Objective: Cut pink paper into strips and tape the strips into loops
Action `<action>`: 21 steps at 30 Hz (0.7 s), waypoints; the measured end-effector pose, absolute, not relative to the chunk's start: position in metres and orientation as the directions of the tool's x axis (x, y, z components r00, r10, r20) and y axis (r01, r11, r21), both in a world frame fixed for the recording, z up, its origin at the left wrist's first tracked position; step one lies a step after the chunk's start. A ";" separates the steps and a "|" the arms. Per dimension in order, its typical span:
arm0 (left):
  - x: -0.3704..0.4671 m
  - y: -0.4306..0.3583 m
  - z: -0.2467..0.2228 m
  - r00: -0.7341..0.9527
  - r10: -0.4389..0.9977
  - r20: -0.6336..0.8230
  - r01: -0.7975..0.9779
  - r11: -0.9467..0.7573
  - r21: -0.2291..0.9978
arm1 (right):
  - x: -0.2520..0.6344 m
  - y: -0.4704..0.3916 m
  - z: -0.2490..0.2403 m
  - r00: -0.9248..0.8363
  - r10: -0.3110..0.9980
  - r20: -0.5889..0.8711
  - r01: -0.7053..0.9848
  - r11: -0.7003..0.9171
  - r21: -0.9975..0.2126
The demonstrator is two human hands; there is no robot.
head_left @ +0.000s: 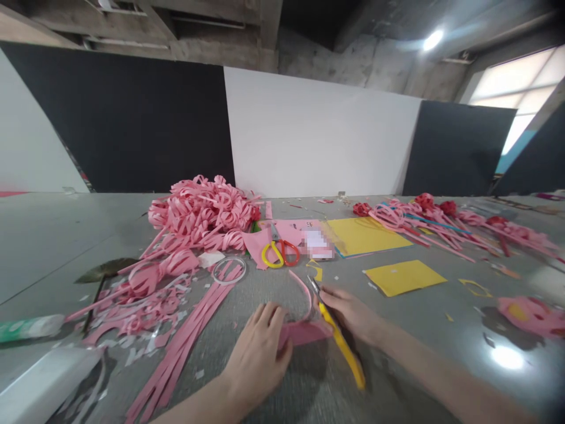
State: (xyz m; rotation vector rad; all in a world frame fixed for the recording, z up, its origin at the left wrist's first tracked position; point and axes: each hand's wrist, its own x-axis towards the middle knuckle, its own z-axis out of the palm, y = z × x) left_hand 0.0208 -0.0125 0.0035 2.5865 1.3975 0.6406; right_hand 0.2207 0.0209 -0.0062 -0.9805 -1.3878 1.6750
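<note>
Grey floor (300,386) before a white panel (318,135): pink paper worked between two hands.
Left hand (258,350) curls its fingers over the pink paper (304,334), pinching its near side; right hand (353,315), blurred, seems to close its fingers round a yellow-handled tool (339,341). Just beyond the fingers, a narrow strip (308,295) curves away, while the held paper looks wide, so cutting seems partly done. Left of the left fingers lie cut strips (189,335); farther beyond, looped pink paper (203,209) is heaped, apparently finished.
</note>
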 end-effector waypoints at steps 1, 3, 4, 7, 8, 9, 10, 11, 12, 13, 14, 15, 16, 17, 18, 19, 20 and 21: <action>0.022 -0.009 0.004 0.487 0.830 0.273 0.777 -0.554 0.297 | 0.220 0.022 -0.010 -0.453 0.886 -0.097 -0.123 -0.170 -0.978; 0.026 -0.001 0.003 0.505 0.836 0.213 0.792 -0.547 0.272 | 0.220 0.025 -0.017 -0.479 0.873 -0.091 -0.190 -0.204 -0.960; 0.028 0.002 0.002 0.516 0.835 0.192 0.794 -0.550 0.257 | 0.220 0.027 -0.019 -0.485 0.870 -0.088 -0.212 -0.215 -0.953; 0.035 0.008 -0.001 0.541 0.824 0.170 0.802 -0.566 0.191 | 0.223 0.030 -0.024 -0.485 0.872 -0.073 -0.278 -0.232 -0.932; 0.037 0.010 -0.002 0.547 0.820 0.169 0.805 -0.571 0.162 | 0.224 0.030 -0.025 -0.486 0.871 -0.070 -0.291 -0.236 -0.927; 0.039 0.011 -0.003 0.553 0.816 0.167 0.807 -0.575 0.136 | 0.225 0.031 -0.026 -0.490 0.869 -0.071 -0.294 -0.242 -0.925; 0.040 0.013 -0.003 0.555 0.815 0.167 0.809 -0.576 0.117 | 0.225 0.031 -0.027 -0.496 0.865 -0.076 -0.291 -0.248 -0.924; 0.041 0.014 -0.004 0.555 0.815 0.167 0.812 -0.575 0.104 | 0.225 0.031 -0.027 -0.500 0.862 -0.081 -0.284 -0.251 -0.925; 0.042 0.015 -0.004 0.555 0.815 0.168 0.813 -0.574 0.098 | 0.225 0.031 -0.028 -0.500 0.862 -0.086 -0.273 -0.252 -0.929; 0.043 0.016 -0.004 0.552 0.816 0.168 0.815 -0.571 0.095 | 0.225 0.031 -0.028 -0.499 0.862 -0.092 -0.261 -0.251 -0.932; 0.043 0.016 -0.005 0.551 0.817 0.168 0.816 -0.570 0.095 | 0.224 0.031 -0.028 -0.496 0.863 -0.097 -0.250 -0.248 -0.936; 0.044 0.017 -0.005 0.550 0.818 0.168 0.817 -0.569 0.093 | 0.224 0.031 -0.028 -0.493 0.865 -0.099 -0.239 -0.243 -0.940; 0.044 0.018 -0.005 0.550 0.818 0.168 0.818 -0.568 0.091 | 0.224 0.031 -0.028 -0.490 0.866 -0.099 -0.230 -0.238 -0.944; 0.044 0.019 -0.006 0.548 0.820 0.168 0.820 -0.566 0.089 | 0.223 0.031 -0.028 -0.489 0.866 -0.099 -0.223 -0.234 -0.946; 0.044 0.019 -0.006 0.544 0.822 0.170 0.822 -0.562 0.087 | 0.223 0.031 -0.028 -0.490 0.866 -0.100 -0.220 -0.233 -0.947; 0.044 0.020 -0.006 0.539 0.824 0.172 0.826 -0.557 0.084 | 0.223 0.031 -0.028 -0.489 0.866 -0.101 -0.218 -0.233 -0.948; 0.043 0.020 -0.006 0.534 0.827 0.175 0.829 -0.553 0.081 | 0.223 0.031 -0.028 -0.488 0.867 -0.101 -0.219 -0.234 -0.947; 0.043 0.019 -0.006 0.531 0.828 0.179 0.831 -0.550 0.079 | 0.223 0.031 -0.028 -0.487 0.867 -0.100 -0.221 -0.234 -0.947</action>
